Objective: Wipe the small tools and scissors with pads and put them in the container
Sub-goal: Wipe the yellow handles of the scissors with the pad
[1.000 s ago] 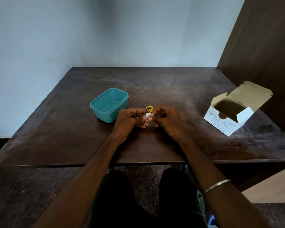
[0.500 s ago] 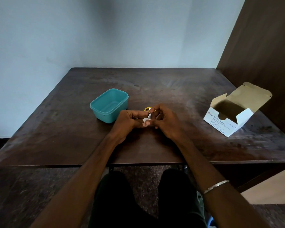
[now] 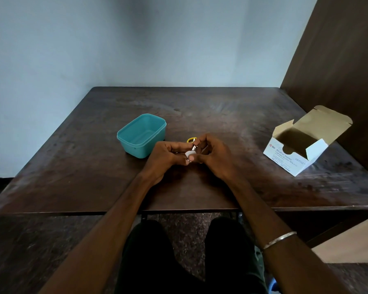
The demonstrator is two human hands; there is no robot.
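Container point(image 3: 141, 135) left of hands, swab box point(image 3: 295, 153) far right, on table point(image 3: 221, 111)

Dark wooden table point(image 3: 221, 187): teal container point(image 3: 141, 135) left of centre; open swab box point(image 3: 300, 149) at right.

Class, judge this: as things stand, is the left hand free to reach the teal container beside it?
Probably yes. The teal container sits open just beyond the left hand, nothing between them. But that hand is pinching a white pad around a small tool, so it is occupied.

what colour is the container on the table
Teal, a rectangular open tub left of the hands; it shows plainly in the head view.
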